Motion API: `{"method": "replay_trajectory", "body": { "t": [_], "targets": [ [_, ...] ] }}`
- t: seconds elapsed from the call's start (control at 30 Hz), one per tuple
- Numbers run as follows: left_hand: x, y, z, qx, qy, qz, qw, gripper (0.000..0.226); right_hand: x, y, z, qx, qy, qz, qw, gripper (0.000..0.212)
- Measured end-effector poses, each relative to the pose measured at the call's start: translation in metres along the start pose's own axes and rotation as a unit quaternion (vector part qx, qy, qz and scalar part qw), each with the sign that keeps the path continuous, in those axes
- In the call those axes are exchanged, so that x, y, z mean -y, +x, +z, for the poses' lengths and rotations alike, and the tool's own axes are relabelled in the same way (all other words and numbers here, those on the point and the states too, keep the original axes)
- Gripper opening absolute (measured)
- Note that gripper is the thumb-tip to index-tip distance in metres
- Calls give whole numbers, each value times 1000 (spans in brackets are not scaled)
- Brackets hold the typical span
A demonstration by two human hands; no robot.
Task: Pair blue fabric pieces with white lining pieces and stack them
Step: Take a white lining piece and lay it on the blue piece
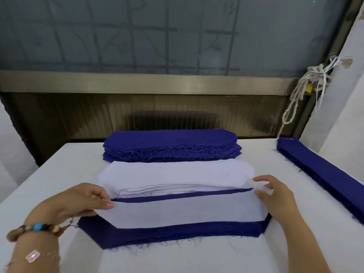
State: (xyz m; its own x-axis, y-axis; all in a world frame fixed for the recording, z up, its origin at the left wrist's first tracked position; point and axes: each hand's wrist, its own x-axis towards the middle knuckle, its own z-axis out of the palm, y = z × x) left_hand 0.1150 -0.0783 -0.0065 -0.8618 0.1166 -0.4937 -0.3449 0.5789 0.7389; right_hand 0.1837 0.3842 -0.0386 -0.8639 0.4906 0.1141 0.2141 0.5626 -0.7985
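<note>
Bracelets (37, 227) on the left wrist, nearest of all, at the bottom corner of the view. Just beyond, flat on the white tabletop (59, 174): 1 blue fabric piece (157, 233), overlaid with 1 white lining piece (181, 211). Showed a broad blue band along the near edge and only a thin blue line along the far one. Looked, from that uneven margin, not yet squared up; hence, presumably, the grip at both ends. Pinched at the far left corner between thumb and curled fingers of the left hand (84, 201). Pinched likewise at the far right corner by the right hand (275, 196), thin lining tip visible between thumb and fingertips. Held by those 2 corners most likely to stretch the flimsy layer taut and shift it over the blue without wrinkles. Directly behind the pair, near enough to touch or almost: stack of white lining pieces (177, 172), set within easy reach as supply. Behind that, stack of blue fabric pieces (169, 142), frayed edges toward the person, lined up with the white so as to yield 1 of each per pair. Well apart on the right: long pile of blue strips (323, 174), laid along the tabletop's edge; role in the pairing impossible to tell. Farthest back, window frame (149, 81) and, at its right end, knotted rope (301, 91) hanging down.
</note>
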Motion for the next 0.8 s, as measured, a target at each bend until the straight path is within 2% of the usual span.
{"method": "replay_trajectory", "body": {
  "t": [0.17, 0.4, 0.5, 0.57, 0.67, 0.73, 0.8],
  "targets": [
    [1, 8, 4, -47, 85, 3, 995, 26, -1, 1, 0, 24, -52, 23, 998, 26],
    [4, 12, 0, -59, 103, 3, 993, 24, -1, 2, 2, 14, -71, 30, 997, 27],
    [9, 18, 0, -96, 95, -6, 991, 21, 0, 2, 4, -12, -110, 32, 993, 31],
    [11, 24, 0, -190, 106, -8, 976, 16, 2, 1, 4, -70, -138, 13, 988, 33],
    [8, 28, 6, -401, 87, 59, 910, 16, 15, -1, 10, -157, -124, -56, 978, 27],
    [2, 29, 16, -476, 55, 156, 864, 15, 28, -2, 21, -141, -107, -120, 977, 23],
    [-6, 34, 27, -489, 63, 215, 843, 14, 43, -2, 36, -66, -89, -173, 979, 22]
  ]
}}
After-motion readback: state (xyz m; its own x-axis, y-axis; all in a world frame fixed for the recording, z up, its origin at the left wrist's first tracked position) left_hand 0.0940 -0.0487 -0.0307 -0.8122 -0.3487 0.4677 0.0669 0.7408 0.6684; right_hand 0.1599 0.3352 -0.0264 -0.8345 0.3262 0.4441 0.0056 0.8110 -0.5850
